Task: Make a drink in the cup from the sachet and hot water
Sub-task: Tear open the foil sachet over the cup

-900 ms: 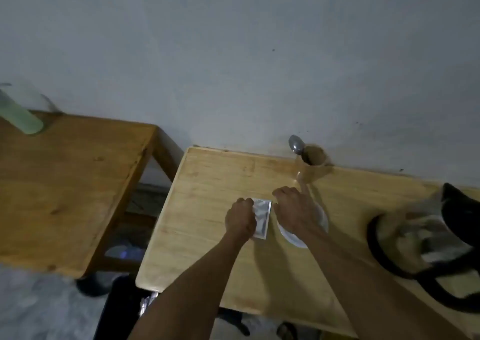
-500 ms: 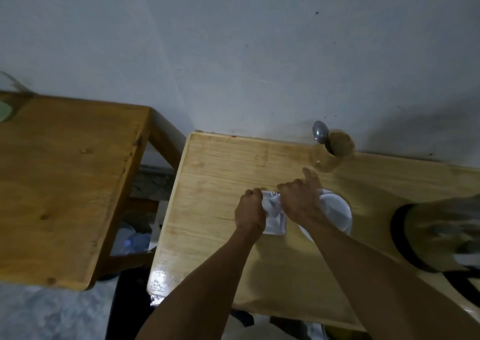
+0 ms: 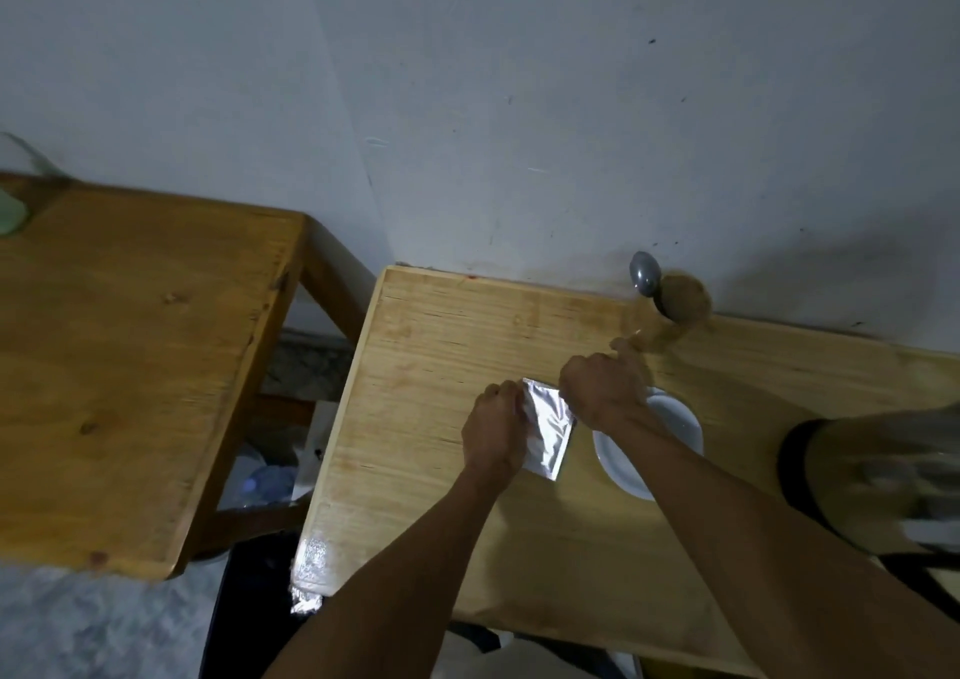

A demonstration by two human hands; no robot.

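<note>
While both hands, the left hand (image 3: 493, 431) and right hand (image 3: 602, 390), now pinch the silver sachet (image 3: 548, 429) lifted beside the cup (image 3: 670, 333), tearing looks imminent.

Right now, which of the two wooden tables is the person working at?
The lighter table on the right, against the wall. Both hands, left hand and right hand, hold the silver sachet over it; the darker table is untouched.

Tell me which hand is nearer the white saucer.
Right. The right hand overlaps the white saucer at its rim; the left hand is beyond the sachet.
</note>
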